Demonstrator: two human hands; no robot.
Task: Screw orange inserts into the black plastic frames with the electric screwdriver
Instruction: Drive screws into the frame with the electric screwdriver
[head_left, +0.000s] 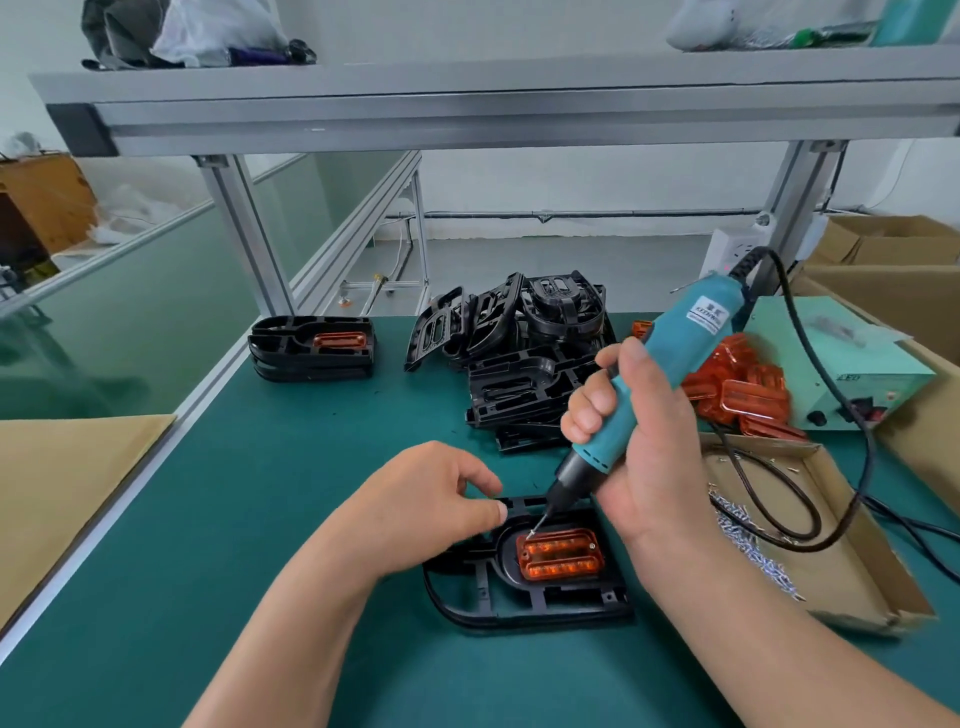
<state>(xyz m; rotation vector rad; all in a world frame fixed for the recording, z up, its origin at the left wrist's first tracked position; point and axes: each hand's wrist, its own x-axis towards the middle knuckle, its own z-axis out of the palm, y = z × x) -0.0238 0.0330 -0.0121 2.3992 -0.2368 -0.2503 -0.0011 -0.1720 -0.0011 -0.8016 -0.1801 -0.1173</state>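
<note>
Your right hand (639, 447) is wrapped tight around the teal electric screwdriver (670, 364), fingers curled over the barrel and thumb up along its side, wrist cocked so the tool leans with its cord end up and to the right. Its bit (537, 525) comes down at a slant onto the top left corner of the orange insert (560, 560), and a small screw sits at the tip. Your left hand (431, 499) grips nothing: fingers loosely bent, thumb and forefinger resting on the top edge of the black frame (524, 597) to pin it, forearm reaching in from the lower left. That frame lies flat on the green bench (311, 519) right in front of you, with the insert seated in its oval recess and one screw head already showing at the insert's top right corner.

Just right of the frame sits a shallow cardboard tray (831, 545) with a scatter of small screws (748, 545) along its left side, and the screwdriver's black cable (831, 499) loops across it. Behind your right hand, loose orange inserts (743, 395) are heaped beside a pale green power box (841, 364). A jumbled pile of empty black frames (519, 353) rises at the bench's far edge, and to its left stands a neat stack of finished frames (311, 348), an orange piece showing in the top one.
</note>
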